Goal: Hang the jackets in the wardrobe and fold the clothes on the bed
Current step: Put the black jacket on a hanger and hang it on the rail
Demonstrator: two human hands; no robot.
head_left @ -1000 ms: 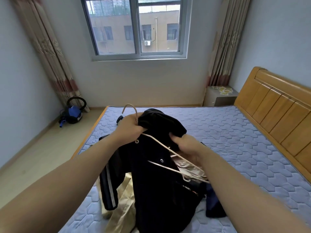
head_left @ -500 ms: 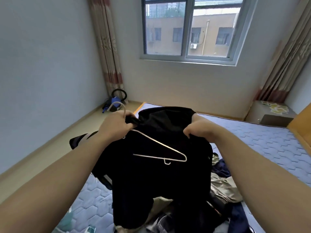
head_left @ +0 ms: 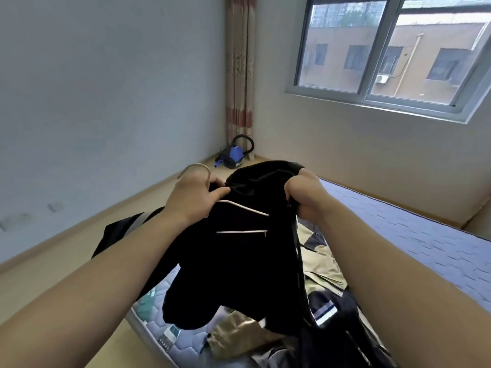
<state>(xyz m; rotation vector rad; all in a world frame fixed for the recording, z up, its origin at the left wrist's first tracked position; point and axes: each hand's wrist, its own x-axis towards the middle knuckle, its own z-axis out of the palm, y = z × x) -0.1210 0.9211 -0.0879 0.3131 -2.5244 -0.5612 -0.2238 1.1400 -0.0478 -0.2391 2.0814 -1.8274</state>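
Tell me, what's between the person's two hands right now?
In the head view, the black jacket spans from left hand to right hand, its bunched collar between them, with the white hanger showing just below.

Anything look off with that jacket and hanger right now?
Yes. The hanger sits askew: one arm lies bare over the front of the black jacket instead of inside the shoulder. Nothing looks torn or spilled.

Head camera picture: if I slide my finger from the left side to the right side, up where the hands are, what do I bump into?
Hanger hook → left hand → black jacket → right hand → bare blue mattress.
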